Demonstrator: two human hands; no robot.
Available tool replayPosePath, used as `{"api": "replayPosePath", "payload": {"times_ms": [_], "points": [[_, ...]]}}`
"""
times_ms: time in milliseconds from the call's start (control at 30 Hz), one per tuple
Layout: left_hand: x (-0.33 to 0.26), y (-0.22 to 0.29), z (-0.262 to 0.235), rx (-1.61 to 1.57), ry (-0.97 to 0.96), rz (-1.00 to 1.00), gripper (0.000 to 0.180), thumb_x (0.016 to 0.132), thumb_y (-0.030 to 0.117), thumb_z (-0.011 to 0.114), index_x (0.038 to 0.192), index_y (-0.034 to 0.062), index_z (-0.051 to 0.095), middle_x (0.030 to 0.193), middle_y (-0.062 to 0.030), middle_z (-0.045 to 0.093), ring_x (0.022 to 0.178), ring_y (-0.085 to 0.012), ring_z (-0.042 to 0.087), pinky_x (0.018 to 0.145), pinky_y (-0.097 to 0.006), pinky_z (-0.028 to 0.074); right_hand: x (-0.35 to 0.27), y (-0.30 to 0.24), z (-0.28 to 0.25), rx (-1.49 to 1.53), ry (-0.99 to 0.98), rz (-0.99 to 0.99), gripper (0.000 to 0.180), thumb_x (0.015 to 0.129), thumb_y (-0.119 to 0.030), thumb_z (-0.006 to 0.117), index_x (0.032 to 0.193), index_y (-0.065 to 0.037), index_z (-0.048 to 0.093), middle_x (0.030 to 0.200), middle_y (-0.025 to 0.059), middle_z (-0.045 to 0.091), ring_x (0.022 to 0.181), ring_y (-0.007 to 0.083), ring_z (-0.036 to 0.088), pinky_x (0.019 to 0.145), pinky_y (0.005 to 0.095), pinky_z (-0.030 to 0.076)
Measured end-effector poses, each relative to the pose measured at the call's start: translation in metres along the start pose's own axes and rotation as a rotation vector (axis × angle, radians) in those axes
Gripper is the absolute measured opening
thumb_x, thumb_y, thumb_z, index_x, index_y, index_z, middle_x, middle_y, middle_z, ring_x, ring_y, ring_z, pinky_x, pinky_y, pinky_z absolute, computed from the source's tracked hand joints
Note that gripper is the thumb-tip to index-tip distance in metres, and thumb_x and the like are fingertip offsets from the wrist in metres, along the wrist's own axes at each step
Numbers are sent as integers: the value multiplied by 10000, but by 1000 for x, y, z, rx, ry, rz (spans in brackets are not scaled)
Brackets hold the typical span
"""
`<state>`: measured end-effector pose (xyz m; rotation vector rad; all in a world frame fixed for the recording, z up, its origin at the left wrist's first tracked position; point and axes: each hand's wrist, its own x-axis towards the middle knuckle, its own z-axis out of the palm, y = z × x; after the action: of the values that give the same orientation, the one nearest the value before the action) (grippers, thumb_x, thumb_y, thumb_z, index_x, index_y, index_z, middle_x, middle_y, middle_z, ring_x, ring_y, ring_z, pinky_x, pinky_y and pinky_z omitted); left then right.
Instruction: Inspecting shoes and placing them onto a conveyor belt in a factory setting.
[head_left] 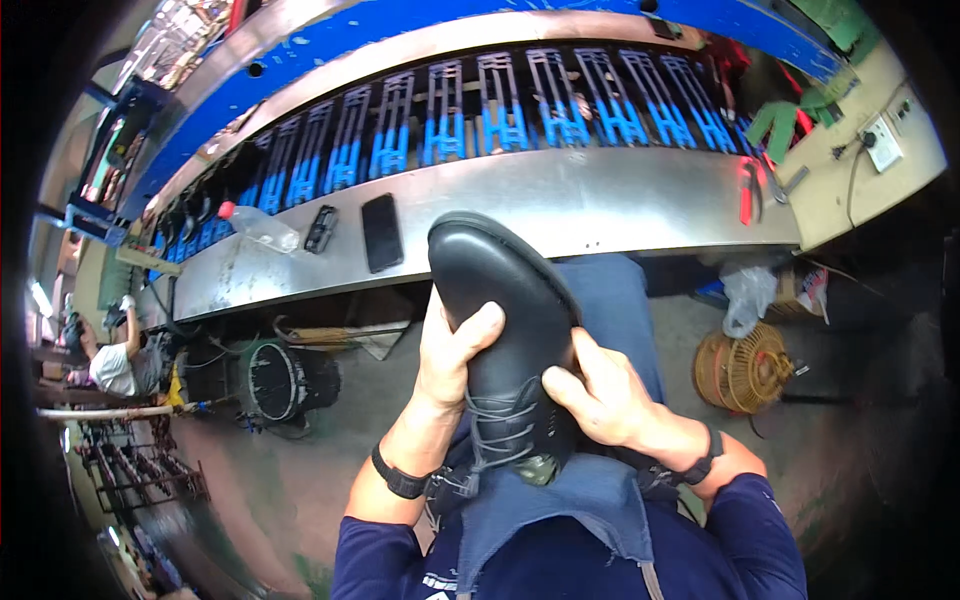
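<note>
A black leather lace-up boot [510, 290] is held over my lap, its rounded toe pointing away from me toward the metal bench. Grey laces [500, 420] criss-cross the shaft near my body, and something greenish and crumpled [538, 468] shows at its opening. My left hand [450, 345] grips the boot's left side, thumb lying on the upper. On the opposite side, my right hand [605, 390] is closed on the boot near the sole edge, thumb bent against the leather. The fingers under the boot are hidden.
On the steel bench [600, 205] lie a black phone [382, 233], a small black object [320, 229], a clear bottle [262, 228] and red-handled pliers [746, 192]. Behind runs a row of blue-and-black racks [500, 105]. A black bucket [290, 382] and a round yellowish fan [740, 368] stand below. Another person [115, 365] works far left.
</note>
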<state>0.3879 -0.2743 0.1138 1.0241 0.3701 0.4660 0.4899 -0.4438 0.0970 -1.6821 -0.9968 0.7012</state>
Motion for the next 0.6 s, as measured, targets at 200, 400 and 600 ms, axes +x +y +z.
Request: {"api": "replayPosePath", "payload": {"times_ms": [200,400,600], "points": [[-12,-21,-48,-400,-20,-269,615,891,344,693,1335,-36,499,1165,-184,659,1025,-282,689,926,-412,572,44,-14,-31,-195,-12,-238,285,871,-242,754,974,-15,615,559,71,598,463,185,587,478,319,459],[-25,-42,-37,-445,-103,-292,774,849,440,729,1395,-25,437,1242,-190,607,1086,-279,656,950,-388,551,77,-20,-33,-91,-342,-408,547,917,-247,679,1328,27,443,550,67,489,457,181,482,471,327,343],[-24,-39,-33,-403,-186,-328,784,837,447,738,1381,-39,450,1229,-184,616,1083,-265,653,950,-364,543,80,-25,-39,-30,-346,-427,366,936,-132,592,1230,56,481,534,72,455,435,228,458,471,372,327]]}}
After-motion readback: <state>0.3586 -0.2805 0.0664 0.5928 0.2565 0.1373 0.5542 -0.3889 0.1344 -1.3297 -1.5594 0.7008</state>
